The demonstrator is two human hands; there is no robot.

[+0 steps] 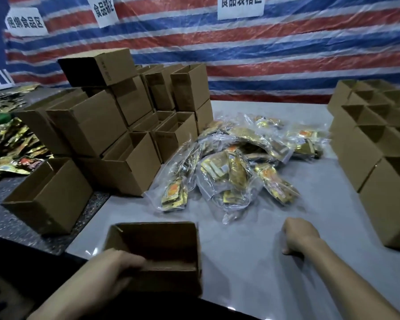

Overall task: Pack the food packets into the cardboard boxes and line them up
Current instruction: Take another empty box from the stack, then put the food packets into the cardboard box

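1. Near left: the left hand (116, 266) is seen with its fingers curled over the near wall of an open box (157, 248), which is thereby gripped. The box stands upright at the near edge of the grey table (240, 269), and its inside is in shadow.
2. Near right: the right hand (298, 234) is shown with its fingers curled under into a fist. Nothing is seen to be held, and it is well apart from the open box.
3. Middle: the food packets (236, 167), gold sachets sealed in clear bags, are heaped on the table beyond both hands.
4. Middle left: a single box (49, 195) is set open on the dark counter (14, 227), just beside the table.
5. Left, farther: a stack of boxes (116, 125) is piled in several tiers, and the topmost is laid on its side.
6. Right: rows of boxes (379, 139) are lined up, open at the top.
7. Far left: loose packets (9, 144) are scattered over the counter.
8. Far: a striped tarpaulin (263, 47) is hung as a backdrop, and white signs (240, 5) are fixed to it.
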